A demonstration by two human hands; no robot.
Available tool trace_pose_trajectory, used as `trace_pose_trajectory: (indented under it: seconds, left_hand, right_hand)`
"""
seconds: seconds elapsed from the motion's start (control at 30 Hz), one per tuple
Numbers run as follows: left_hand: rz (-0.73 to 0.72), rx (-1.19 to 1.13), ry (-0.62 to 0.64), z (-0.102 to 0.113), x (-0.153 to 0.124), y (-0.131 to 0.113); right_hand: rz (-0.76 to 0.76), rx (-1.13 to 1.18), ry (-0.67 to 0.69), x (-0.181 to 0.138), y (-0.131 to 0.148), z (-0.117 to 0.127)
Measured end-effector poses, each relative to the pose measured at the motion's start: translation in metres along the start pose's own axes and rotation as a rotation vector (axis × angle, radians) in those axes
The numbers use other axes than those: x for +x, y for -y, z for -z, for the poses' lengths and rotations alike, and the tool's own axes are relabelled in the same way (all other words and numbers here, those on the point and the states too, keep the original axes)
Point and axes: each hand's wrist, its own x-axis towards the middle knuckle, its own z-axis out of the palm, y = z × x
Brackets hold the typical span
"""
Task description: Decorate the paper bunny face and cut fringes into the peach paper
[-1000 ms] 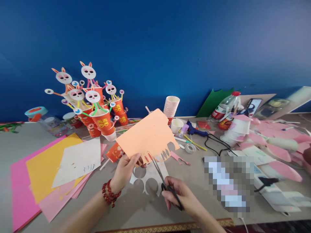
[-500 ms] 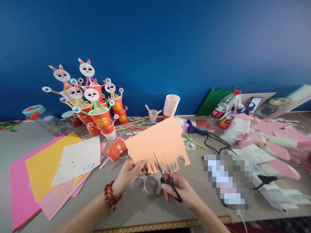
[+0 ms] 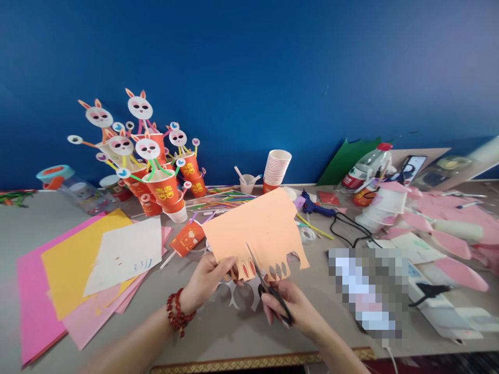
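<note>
My left hand (image 3: 206,280), with a red bead bracelet on its wrist, pinches the near edge of an orange paper sheet (image 3: 255,228) held above the table. Small ear shapes are drawn and partly cut along that edge. My right hand (image 3: 289,307) grips black scissors (image 3: 268,286), whose blades reach into the paper's near edge. A white sheet with round cut-outs (image 3: 241,293) lies on the table under both hands.
Paper-cup rabbits (image 3: 156,166) stand at the back left, a stack of cups (image 3: 276,169) behind the sheet. Pink, yellow and white sheets (image 3: 78,265) lie left. A blue glue gun (image 3: 314,208), tape roll (image 3: 307,235), bottle (image 3: 364,169) and pink cut-outs (image 3: 448,234) crowd the right.
The orange sheet has dropped lower and tilted flatter. My right hand has brought the scissors up so the blades now sit in the sheet's near edge.
</note>
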Motion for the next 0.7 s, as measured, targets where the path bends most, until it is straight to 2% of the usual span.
trace_pose_trajectory:
  seconds: [0.13, 0.43, 0.7]
  left_hand:
    - [0.016, -0.019, -0.002, 0.0, 0.0, -0.001]
    - [0.035, -0.009, -0.021, -0.002, 0.001, -0.001]
    - [0.045, -0.007, -0.016, -0.002, 0.0, -0.001]
  right_hand:
    - [0.007, -0.056, 0.014, -0.001, 0.006, 0.0]
    - [0.035, -0.03, 0.008, -0.002, 0.015, -0.003]
    - [0.023, 0.012, -0.011, -0.002, 0.008, -0.005]
